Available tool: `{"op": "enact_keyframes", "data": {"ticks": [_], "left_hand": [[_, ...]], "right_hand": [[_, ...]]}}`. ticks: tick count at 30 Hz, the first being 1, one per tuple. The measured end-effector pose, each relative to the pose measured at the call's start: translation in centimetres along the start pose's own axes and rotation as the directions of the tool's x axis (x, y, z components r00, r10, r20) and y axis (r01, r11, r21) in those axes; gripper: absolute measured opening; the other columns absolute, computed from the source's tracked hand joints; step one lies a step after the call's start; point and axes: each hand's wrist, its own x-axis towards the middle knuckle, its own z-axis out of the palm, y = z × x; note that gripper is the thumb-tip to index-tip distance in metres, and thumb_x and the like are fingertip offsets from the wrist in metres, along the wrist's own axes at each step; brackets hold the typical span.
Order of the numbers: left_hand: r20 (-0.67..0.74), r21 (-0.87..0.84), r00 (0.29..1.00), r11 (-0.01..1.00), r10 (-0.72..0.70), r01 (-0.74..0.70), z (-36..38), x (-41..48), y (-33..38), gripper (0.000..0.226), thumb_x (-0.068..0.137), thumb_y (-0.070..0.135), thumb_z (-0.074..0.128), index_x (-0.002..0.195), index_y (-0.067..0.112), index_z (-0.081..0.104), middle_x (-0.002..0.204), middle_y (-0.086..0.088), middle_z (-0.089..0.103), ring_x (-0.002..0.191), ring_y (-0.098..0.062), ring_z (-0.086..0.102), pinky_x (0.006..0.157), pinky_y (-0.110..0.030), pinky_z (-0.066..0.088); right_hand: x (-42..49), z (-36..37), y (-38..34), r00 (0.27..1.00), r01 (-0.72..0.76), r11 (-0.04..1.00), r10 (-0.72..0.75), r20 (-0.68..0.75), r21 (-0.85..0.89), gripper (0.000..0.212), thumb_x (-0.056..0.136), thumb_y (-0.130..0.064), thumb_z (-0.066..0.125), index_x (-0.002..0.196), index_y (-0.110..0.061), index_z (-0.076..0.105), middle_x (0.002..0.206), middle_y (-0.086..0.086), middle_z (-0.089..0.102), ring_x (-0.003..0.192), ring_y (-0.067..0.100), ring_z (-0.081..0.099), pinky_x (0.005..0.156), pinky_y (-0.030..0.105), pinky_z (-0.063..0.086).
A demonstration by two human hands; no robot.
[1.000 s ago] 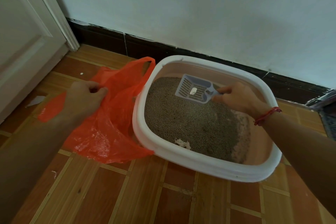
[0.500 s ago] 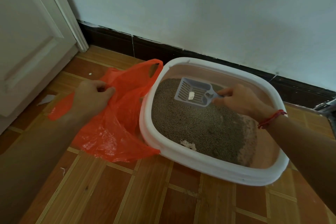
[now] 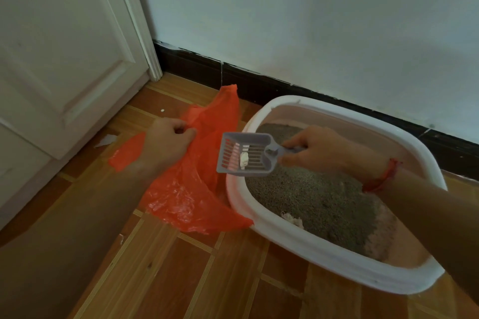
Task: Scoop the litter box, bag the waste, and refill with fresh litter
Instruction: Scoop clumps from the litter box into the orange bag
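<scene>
Head view: right hand grips the slotted litter scoop, holding a white clump above the litter box's left rim. Left hand pinches the orange plastic bag, which lies on the floor beside that rim.

Both forearms are bare as far as they show. A thin red cord bracelet circles the wrist of the right hand; the left hand and its wrist are bare.

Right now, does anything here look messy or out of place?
Yes. The litter is heaped unevenly, leaving bare pink bottom at the right end of the litter box. A white clump lies at the litter's near edge, and a white scrap lies on the wooden floor by the door.
</scene>
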Motion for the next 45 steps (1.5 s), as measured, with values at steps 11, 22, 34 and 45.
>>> {"op": "enact_keyframes", "data": {"ticks": [11, 22, 34, 45], "left_hand": [[0.007, -0.085, 0.999, 0.995, -0.046, 0.047, -1.3, -0.3, -0.8, 0.02, 0.09, 0.012, 0.06, 0.083, -0.002, 0.072, 0.079, -0.025, 0.069, 0.058, -0.025, 0.057, 0.058, -0.049, 0.053], [-0.004, -0.116, 0.994, 0.988, -0.105, 0.104, -2.0, -0.4, -1.5, 0.019, 0.09, 0.009, 0.058, 0.081, 0.002, 0.073, 0.077, -0.019, 0.071, 0.064, -0.033, 0.065, 0.062, -0.05, 0.056], [-0.018, -0.122, 0.992, 0.985, -0.122, 0.119, -1.1, -0.5, -1.3, 0.021, 0.095, 0.012, 0.057, 0.083, 0.007, 0.074, 0.079, -0.016, 0.072, 0.06, -0.02, 0.061, 0.063, -0.047, 0.058], [-0.002, -0.024, 0.999, 0.998, -0.054, 0.054, 0.7, -0.7, -0.9, 0.02, 0.091, 0.011, 0.059, 0.079, 0.004, 0.073, 0.072, -0.017, 0.07, 0.059, -0.028, 0.063, 0.059, -0.047, 0.057]], "right_hand": [[4.3, 2.9, -8.4, 0.998, 0.054, 0.901, -0.064, -0.008, -0.43, 0.023, 0.092, -0.034, 0.055, 0.095, -0.013, 0.064, 0.073, -0.001, 0.058, 0.069, 0.018, 0.062, 0.066, 0.036, 0.059], [5.6, 5.1, -14.2, 0.968, 0.188, 0.725, -0.252, -0.001, -0.662, 0.02, 0.097, -0.029, 0.053, 0.084, -0.014, 0.056, 0.061, 0.001, 0.037, 0.061, 0.019, 0.048, 0.057, 0.032, 0.043], [3.9, 3.3, -9.8, 0.988, 0.113, 0.838, -0.151, -0.027, -0.533, 0.014, 0.095, -0.026, 0.052, 0.088, -0.014, 0.056, 0.066, -0.002, 0.047, 0.067, 0.019, 0.056, 0.061, 0.031, 0.049], [-1.4, 0.3, -1.3, 0.997, 0.038, 0.855, -0.07, -0.043, -0.518, 0.019, 0.102, -0.034, 0.04, 0.109, -0.026, 0.056, 0.088, -0.007, 0.06, 0.079, 0.011, 0.059, 0.08, 0.034, 0.054]]}}
